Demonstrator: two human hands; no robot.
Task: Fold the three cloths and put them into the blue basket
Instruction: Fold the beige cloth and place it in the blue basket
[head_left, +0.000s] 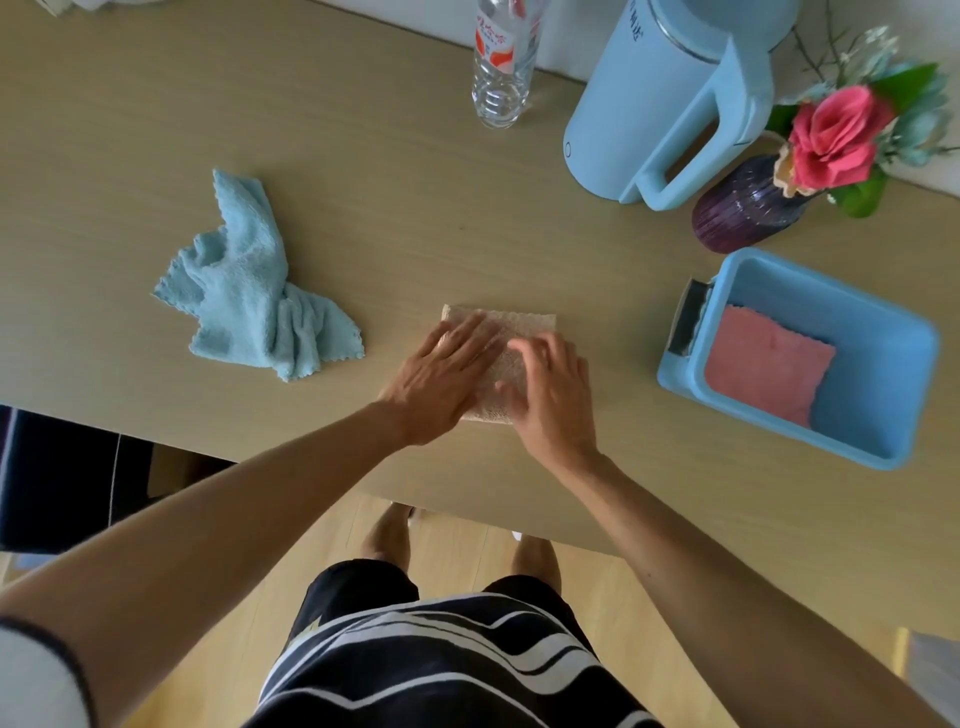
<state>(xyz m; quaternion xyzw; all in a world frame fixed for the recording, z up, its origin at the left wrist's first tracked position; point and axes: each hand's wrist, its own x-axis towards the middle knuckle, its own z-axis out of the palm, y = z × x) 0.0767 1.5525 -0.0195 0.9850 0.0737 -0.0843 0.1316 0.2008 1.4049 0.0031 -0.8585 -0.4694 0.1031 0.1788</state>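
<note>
A beige cloth (524, 322) lies folded into a small rectangle on the table's middle. My left hand (441, 379) rests flat on its left part, fingers spread. My right hand (550, 395) presses on its right part, fingers slightly curled and blurred. A light blue cloth (249, 291) lies crumpled to the left, untouched. The blue basket (883, 374) stands at the right with a folded pink cloth (763, 364) lying flat inside it.
A clear plastic bottle (501, 67) stands at the back. A light blue kettle (670, 104) and a purple vase with a pink flower (748, 208) stand behind the basket. The wooden table (363, 156) ends at its near edge just below my hands.
</note>
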